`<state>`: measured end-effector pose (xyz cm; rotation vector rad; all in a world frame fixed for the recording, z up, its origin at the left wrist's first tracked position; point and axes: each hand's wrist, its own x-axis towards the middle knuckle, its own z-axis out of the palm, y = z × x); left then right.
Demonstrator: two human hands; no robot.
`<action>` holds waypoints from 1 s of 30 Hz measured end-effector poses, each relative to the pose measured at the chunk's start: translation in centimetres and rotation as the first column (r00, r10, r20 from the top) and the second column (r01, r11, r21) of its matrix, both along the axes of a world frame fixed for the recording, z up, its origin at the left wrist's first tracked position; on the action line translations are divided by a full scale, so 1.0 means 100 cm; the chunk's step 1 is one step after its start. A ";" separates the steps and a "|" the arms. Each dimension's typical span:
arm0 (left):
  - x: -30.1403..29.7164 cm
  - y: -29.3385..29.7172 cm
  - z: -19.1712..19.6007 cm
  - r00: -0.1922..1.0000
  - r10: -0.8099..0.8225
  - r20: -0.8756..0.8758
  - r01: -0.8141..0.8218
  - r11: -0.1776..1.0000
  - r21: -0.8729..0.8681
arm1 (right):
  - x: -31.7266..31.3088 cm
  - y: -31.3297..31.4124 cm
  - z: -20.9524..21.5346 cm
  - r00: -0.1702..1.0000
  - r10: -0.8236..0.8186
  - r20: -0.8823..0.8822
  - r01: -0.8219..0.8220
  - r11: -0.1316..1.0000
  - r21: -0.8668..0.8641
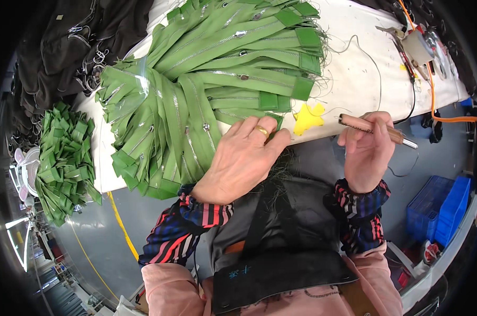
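A large bundle of green zippers with metal teeth lies across the white table, gathered at its left part by a clear band. Darker green end tabs, trailing loose threads, fan out to the right. My left hand, with a ring on one finger, rests at the bundle's near edge. Its fingers are closed on a zipper end, mostly hidden beneath them. Over the table's front edge, my right hand grips a slim tool with a brown, wood-like handle and a silver metal end. It is apart from the zippers.
A yellow cut-out piece lies beside the bundle. Farther right are tools and an orange cord. Dark garments pile at far left, above another green zipper bundle. Blue crates stand at right.
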<state>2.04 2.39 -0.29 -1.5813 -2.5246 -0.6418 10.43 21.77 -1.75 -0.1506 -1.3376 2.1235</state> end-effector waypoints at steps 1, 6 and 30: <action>-0.001 0.001 0.002 1.000 -0.001 0.000 0.001 1.000 -0.003 | -0.002 -0.005 0.002 0.998 -0.041 0.041 0.043 0.998 -0.047; -0.004 0.002 0.001 0.992 0.064 0.111 -0.081 0.985 0.153 | -0.013 -0.016 0.004 0.995 -0.002 0.100 0.010 0.997 -0.076; -0.022 -0.010 -0.002 0.887 -0.012 0.462 -0.117 0.961 0.250 | -0.030 -0.030 0.007 0.855 0.132 0.502 -0.298 0.916 0.268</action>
